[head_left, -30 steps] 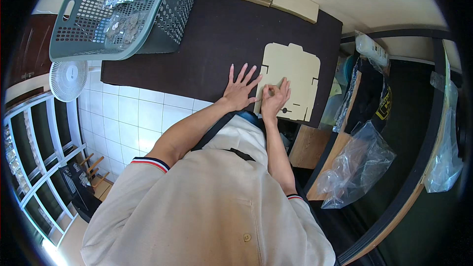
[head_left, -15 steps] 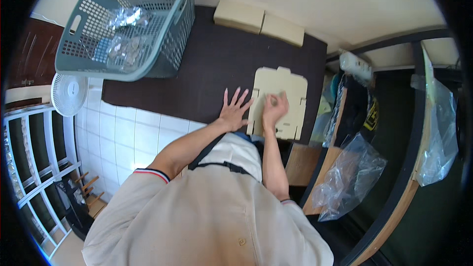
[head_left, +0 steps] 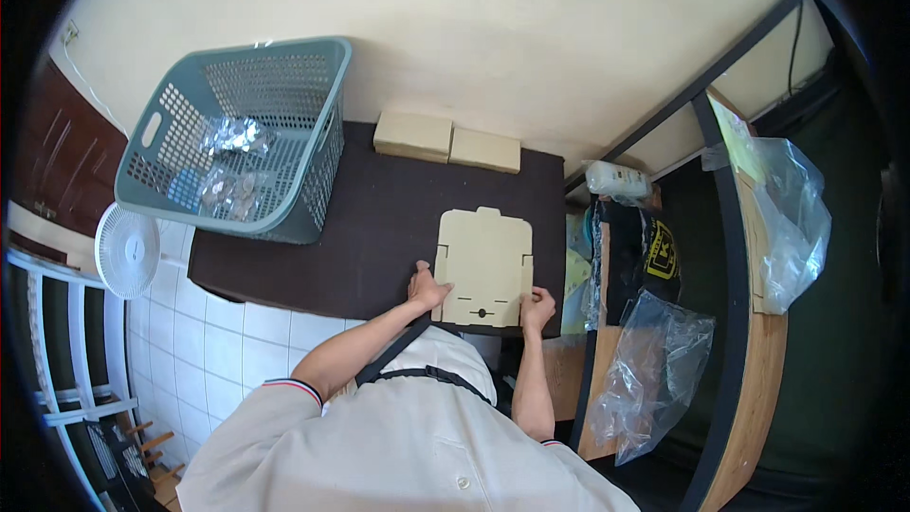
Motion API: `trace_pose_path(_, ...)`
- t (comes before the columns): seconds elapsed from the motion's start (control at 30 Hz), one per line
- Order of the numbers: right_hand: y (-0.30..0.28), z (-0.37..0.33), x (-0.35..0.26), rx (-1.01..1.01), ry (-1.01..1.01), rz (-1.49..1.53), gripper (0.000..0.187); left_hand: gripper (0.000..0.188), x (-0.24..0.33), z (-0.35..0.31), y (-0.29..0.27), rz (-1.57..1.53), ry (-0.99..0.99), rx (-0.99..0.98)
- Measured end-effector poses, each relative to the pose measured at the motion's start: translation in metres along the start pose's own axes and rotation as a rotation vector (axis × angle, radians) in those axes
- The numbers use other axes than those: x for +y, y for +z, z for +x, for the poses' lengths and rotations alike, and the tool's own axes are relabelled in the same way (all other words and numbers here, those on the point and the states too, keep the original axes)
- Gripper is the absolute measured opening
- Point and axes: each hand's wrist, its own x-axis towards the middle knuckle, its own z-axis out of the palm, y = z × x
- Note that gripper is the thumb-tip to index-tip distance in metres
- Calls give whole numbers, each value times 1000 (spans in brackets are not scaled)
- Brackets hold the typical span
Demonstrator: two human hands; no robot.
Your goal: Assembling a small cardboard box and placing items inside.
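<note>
A flat die-cut cardboard box blank [head_left: 485, 261], light brown with slots and a small dark hole near its front edge, lies on the dark brown tabletop [head_left: 379, 218] in front of me. At its left edge, my left hand [head_left: 428, 290] is closed, with the thumb over the cardboard. Opposite it, my right hand [head_left: 537, 309] pinches the right edge near the front corner. Fingers under the cardboard are partly hidden in both hands.
A grey-green plastic basket [head_left: 313, 156] holding clear plastic packets [head_left: 227, 192] stands at the table's left. Two brown cardboard stacks [head_left: 413, 135] sit against the wall. Right of the table, a shelf frame [head_left: 725, 218] carries plastic bags; a white fan [head_left: 127, 251] stands far left.
My right hand has moved from the middle of the blank to its right edge. My left hand, spread before, has closed at the left edge. The view has tilted up.
</note>
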Motion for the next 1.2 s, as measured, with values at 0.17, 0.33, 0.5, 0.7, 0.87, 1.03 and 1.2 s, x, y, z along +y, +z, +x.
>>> trace_pose_path(0.17, 38, -14, -10, -121, -121, 250, 20, 85, -6, 0, -37, 68, 36, 163)
trace_pose_path(0.33, 43, -34, -40, -21, -339, 97, 20, 114, -51, -4, -55, 806, 566, 243)
trace_pose_path(0.5, 40, -37, -19, -22, -438, 46, 13, 117, -67, 0, -42, 763, 507, 8)
trace_pose_path(0.7, 37, -35, -31, -75, -433, -15, 11, 118, -52, 0, -46, 771, 409, -84)
trace_pose_path(0.87, 38, -33, -42, -74, -411, 9, 11, 118, -47, 0, -46, 785, 391, -100)
trace_pose_path(1.03, 37, -27, -46, -94, -418, -50, 10, 119, -46, -1, -45, 787, 408, -102)
trace_pose_path(1.2, 39, -23, -45, -115, -415, -35, 12, 119, -41, -4, -47, 761, 398, -109)
